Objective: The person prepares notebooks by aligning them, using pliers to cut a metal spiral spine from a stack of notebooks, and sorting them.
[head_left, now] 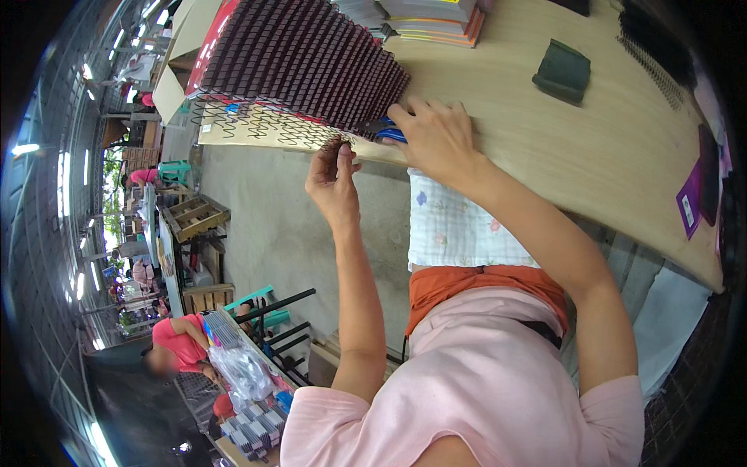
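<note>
A large stack of notebooks with rows of dark wire loops facing up fills the far left of the table. Loose, wavy ends of dark binding wire hang out along its near side, over the table edge. With thumb and fingers pinched, my left hand grips the wire ends at the near corner. Beside it, my right hand is closed on a blue-handled cutting tool. The tool's dark jaws point left at the wire; whether they are pliers or scissors I cannot tell.
Paper blocks with coloured edges stand behind the notebooks. A dark green folded piece lies on the table. At the right are a dark wire strip and a purple packet. Another person sits at lower left.
</note>
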`<state>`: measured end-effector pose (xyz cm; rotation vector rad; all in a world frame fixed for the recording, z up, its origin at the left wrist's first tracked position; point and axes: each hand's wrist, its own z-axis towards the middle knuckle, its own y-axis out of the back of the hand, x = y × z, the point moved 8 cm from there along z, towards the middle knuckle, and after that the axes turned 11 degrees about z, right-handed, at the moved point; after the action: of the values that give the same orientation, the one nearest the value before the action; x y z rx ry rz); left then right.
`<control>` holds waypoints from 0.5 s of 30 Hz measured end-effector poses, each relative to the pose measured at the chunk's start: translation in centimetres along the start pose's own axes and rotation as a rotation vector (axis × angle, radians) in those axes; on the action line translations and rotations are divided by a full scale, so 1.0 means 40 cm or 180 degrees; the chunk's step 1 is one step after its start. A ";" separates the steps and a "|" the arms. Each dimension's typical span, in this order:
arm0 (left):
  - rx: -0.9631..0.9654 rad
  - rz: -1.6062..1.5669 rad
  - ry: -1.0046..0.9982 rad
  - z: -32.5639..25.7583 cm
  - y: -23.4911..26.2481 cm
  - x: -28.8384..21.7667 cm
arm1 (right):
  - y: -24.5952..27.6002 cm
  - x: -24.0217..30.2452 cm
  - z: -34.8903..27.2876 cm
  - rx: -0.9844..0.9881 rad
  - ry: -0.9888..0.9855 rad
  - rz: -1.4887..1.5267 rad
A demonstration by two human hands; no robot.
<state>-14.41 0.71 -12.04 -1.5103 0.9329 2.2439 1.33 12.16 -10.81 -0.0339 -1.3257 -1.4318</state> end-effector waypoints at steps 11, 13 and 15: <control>-0.0083 0.0006 -0.0222 0.004 -0.004 -0.035 | -0.039 0.017 0.033 0.0376 0.0062 0.0098; -0.0109 0.0013 -0.0226 0.005 -0.004 -0.036 | -0.043 0.005 0.037 0.0520 -0.0059 0.0194; -0.0162 0.0034 -0.0247 0.006 0.010 -0.027 | -0.007 0.015 0.020 0.0029 0.0103 0.0106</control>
<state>-14.34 0.68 -10.86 -1.4311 0.8697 2.3324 0.40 12.25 -10.31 -0.0264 -1.2995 -1.3927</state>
